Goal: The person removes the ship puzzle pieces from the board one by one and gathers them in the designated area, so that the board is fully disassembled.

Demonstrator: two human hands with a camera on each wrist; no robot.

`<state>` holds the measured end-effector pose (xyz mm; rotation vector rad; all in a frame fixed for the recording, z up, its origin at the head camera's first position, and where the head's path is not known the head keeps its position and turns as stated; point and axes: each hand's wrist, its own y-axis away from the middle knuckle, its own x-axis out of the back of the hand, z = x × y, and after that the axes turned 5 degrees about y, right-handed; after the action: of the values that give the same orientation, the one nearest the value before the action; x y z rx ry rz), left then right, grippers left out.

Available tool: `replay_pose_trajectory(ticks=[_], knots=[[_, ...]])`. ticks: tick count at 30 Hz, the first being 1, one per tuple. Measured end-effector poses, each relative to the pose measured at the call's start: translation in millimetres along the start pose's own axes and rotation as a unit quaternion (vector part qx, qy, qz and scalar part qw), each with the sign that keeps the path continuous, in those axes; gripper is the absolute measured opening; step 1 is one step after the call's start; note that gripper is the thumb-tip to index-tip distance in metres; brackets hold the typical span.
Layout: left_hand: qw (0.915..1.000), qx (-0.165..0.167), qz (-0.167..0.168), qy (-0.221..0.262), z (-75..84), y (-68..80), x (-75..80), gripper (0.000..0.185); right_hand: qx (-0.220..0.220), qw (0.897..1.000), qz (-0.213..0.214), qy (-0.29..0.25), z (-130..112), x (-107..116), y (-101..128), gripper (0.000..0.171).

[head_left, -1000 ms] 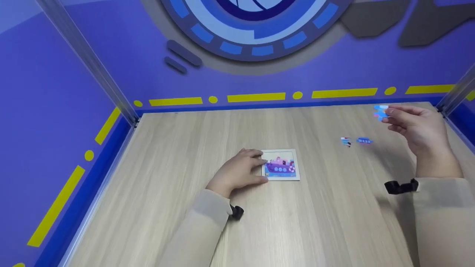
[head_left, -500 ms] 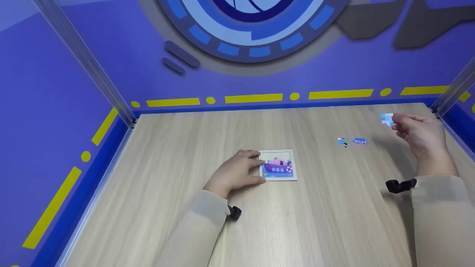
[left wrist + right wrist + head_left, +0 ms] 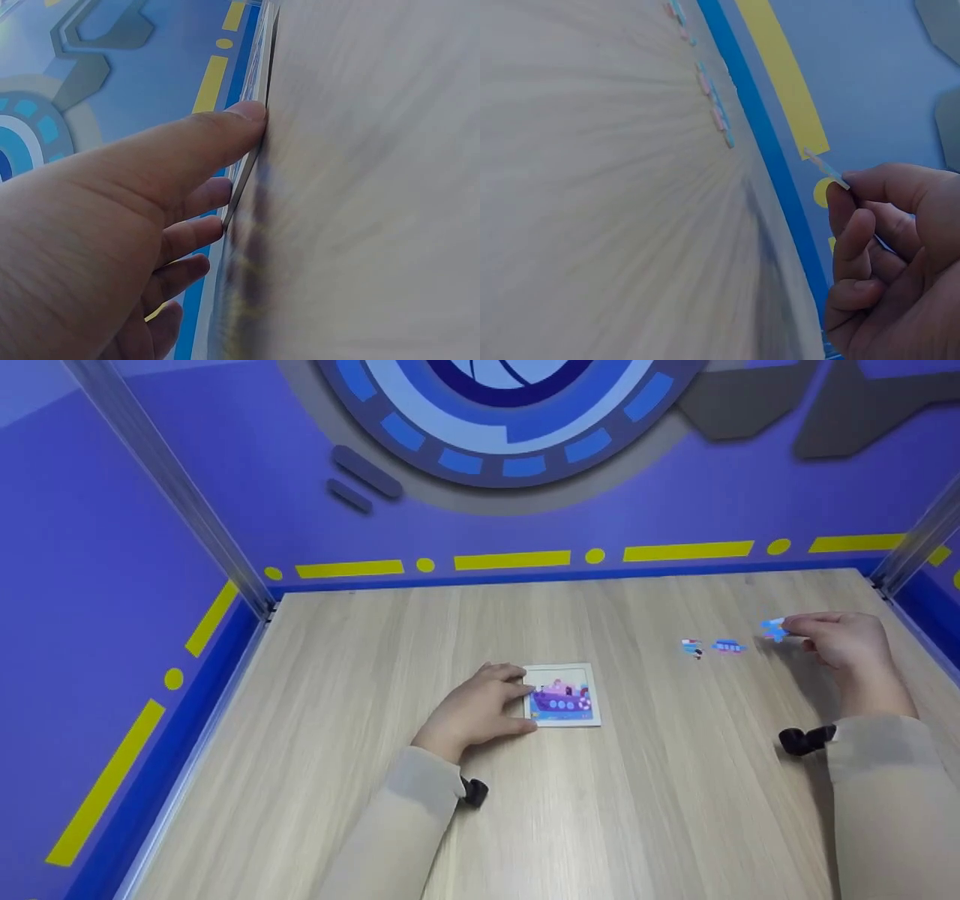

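Wooden tabletop (image 3: 375,660) carries one puzzle board (image 3: 562,695), steadied by the flat left hand (image 3: 480,712); two loose pieces (image 3: 711,646) lie nearby, seemingly blue. Right hand (image 3: 844,649) pinches a third piece (image 3: 774,628).

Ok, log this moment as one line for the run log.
left hand: rests on puzzle board edge | right hand: pinches blue puzzle piece above table | two loose pieces lie beside it

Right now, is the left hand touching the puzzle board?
Touching: in the left wrist view the left hand presses its thumb against the edge of the puzzle board.
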<state>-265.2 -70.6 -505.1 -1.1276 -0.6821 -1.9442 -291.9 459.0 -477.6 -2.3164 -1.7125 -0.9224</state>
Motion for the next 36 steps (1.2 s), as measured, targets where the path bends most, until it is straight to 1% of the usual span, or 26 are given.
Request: replay_pose_trajectory(ticks=[4, 6, 7, 10, 12, 17, 21, 22, 26, 28, 31, 36], knots=[[1.0, 0.0, 0.001, 0.003, -0.3, -0.4, -0.7, 0.066, 0.017, 0.998, 0.008, 0.058, 4, -4, -3, 0.008], [1.0, -0.001, 0.001, 0.004, -0.3, -0.7, -0.7, 0.066, 0.022, 0.997, 0.006, 0.072, 4, -5, -4, 0.007], [1.0, -0.002, 0.001, 0.003, -0.4, -1.0, -0.7, 0.066, 0.024, 0.997, 0.003, 0.076, 4, -6, -5, 0.01], [1.0, -0.006, 0.002, -0.002, -0.9, -1.9, -0.8, 0.066, 0.021, 0.996, -0.003, 0.082, 4, -8, -5, 0.021], [1.0, -0.006, 0.002, -0.005, -1.2, -2.1, -1.0, 0.066, 0.02, 0.996, -0.003, 0.086, 5, -8, -4, 0.024], [0.9999, 0.007, -0.001, 0.009, 0.0, -0.8, -0.6, 0.065, 0.016, 0.997, 0.003, 0.075, 6, -10, -3, 0.01], [0.9999, 0.007, 0.0, 0.012, 0.4, -0.2, -0.6, 0.064, 0.009, 0.997, 0.004, 0.078, 7, -12, -1, 0.011], [0.9999, 0.006, 0.001, 0.011, 0.4, -0.2, -0.7, 0.064, 0.009, 0.997, 0.004, 0.081, 7, -12, -1, 0.013], [0.9999, 0.009, 0.003, 0.006, -0.1, -0.1, -1.3, 0.065, 0.012, 0.995, 0.01, 0.095, 5, -14, -1, 0.036], [0.9999, 0.011, 0.002, 0.005, -0.3, -0.1, -1.4, 0.065, 0.013, 0.995, 0.011, 0.101, 5, -14, -2, 0.045], [0.9999, 0.01, 0.001, 0.004, -0.4, -0.2, -1.4, 0.065, 0.011, 0.993, 0.011, 0.113, 4, -15, -1, 0.05], [1.0, 0.006, 0.003, 0.001, -1.3, 0.4, -1.4, 0.065, 0.007, 0.992, 0.015, 0.123, 3, -15, -2, 0.052]])
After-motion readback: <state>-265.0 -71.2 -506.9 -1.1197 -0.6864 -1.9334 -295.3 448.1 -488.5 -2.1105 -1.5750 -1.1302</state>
